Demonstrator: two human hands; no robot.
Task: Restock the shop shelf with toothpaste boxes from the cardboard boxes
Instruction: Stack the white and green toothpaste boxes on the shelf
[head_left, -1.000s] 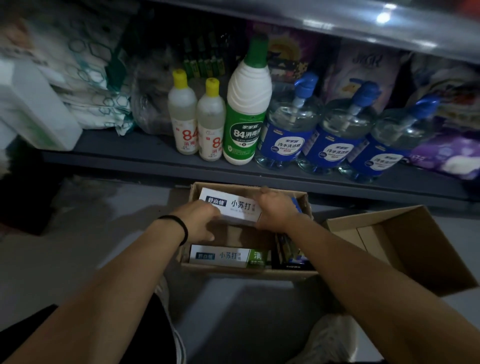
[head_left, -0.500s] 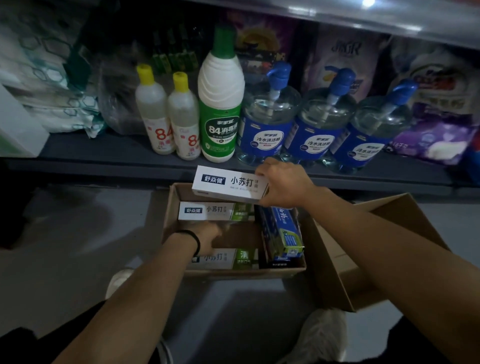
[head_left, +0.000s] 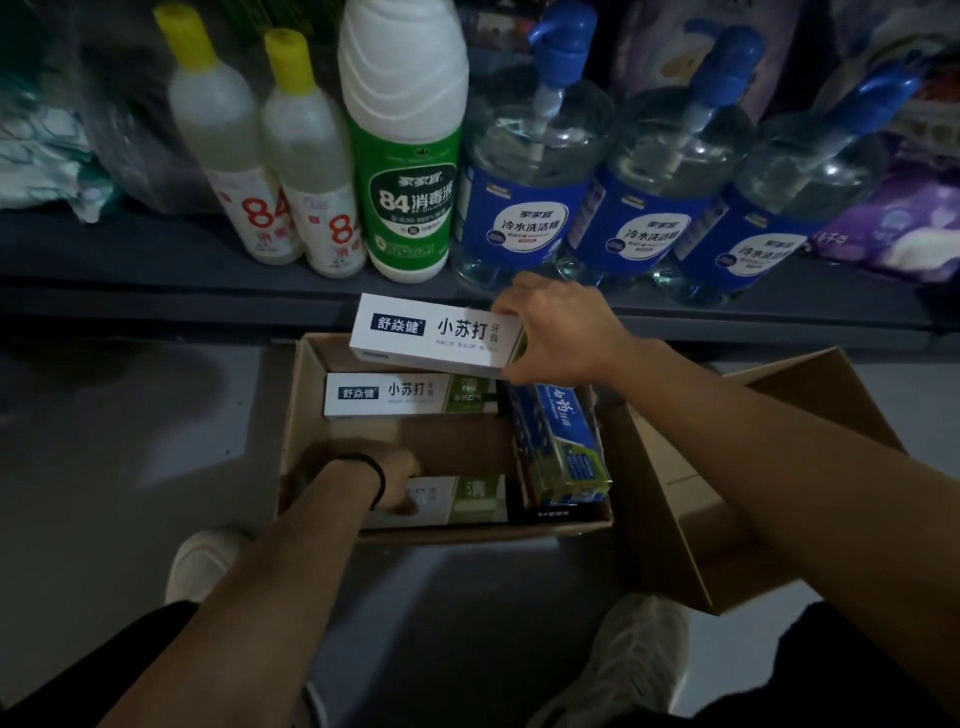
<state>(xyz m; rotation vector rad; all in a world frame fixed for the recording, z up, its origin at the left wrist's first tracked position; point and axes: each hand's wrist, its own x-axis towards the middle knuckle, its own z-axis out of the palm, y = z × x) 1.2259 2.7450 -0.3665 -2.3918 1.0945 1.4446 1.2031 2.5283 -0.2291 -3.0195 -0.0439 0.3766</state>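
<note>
An open cardboard box (head_left: 304, 395) sits on the floor below the dark shelf (head_left: 156, 260). My right hand (head_left: 558, 332) grips a white toothpaste box (head_left: 431, 335) by its right end, held above the cardboard box's far edge. My left hand (head_left: 400, 480) is down inside the cardboard box, on a white and green toothpaste box (head_left: 467, 499) near the front wall; its fingers are blurred. Another white and green toothpaste box (head_left: 410, 395) lies at the back of the cardboard box. Blue toothpaste boxes (head_left: 563, 447) stand along its right side.
On the shelf stand two yellow-capped bottles (head_left: 306, 156), a green-labelled disinfectant bottle (head_left: 405, 156) and three blue pump bottles (head_left: 535, 192). A second open cardboard box (head_left: 727, 519) lies tipped on the floor at the right. My shoes (head_left: 634, 654) are near the bottom.
My right hand has lifted the white toothpaste box out of the cardboard box toward the shelf. My left hand let go of it and dropped to the front toothpaste box.
</note>
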